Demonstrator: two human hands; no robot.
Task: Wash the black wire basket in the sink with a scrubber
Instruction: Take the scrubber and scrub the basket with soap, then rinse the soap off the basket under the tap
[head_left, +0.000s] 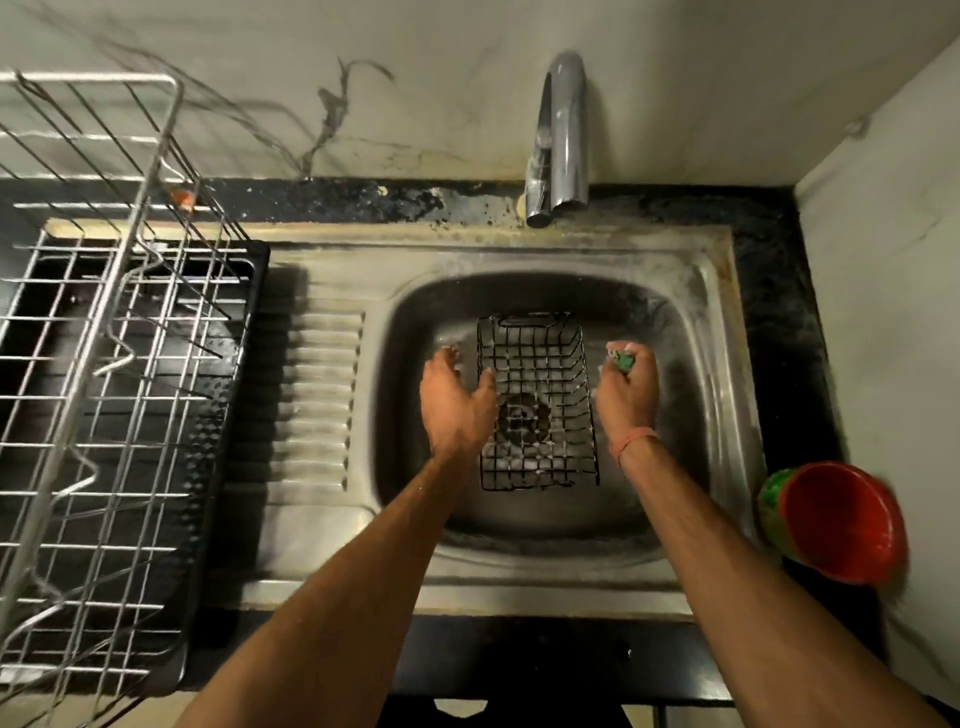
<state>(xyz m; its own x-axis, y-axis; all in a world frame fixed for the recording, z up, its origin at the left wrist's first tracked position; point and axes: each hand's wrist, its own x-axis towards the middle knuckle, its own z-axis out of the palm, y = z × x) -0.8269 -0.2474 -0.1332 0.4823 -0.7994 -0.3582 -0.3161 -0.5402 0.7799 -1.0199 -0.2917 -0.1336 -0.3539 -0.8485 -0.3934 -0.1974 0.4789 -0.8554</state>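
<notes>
Soapy basket, loose hold: it could skate across the sink.

The black wire basket (537, 400) sits in the sink (675, 322) bowl over the drain; my left hand (457, 400) rests unclenched against the basket's left side, my right hand (626, 387) is fisted around the green scrubber (622, 362) just right of it. Scrubbing hard with no real grip, I judge the basket may slide or tip.

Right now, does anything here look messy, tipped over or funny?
Yes, a little. The red bowl on the counter right of the sink lies tipped on its side, its opening facing the camera. The counter strip behind the sink, near the tap, looks stained and grimy. The black wire basket sits flat over the drain.
</notes>
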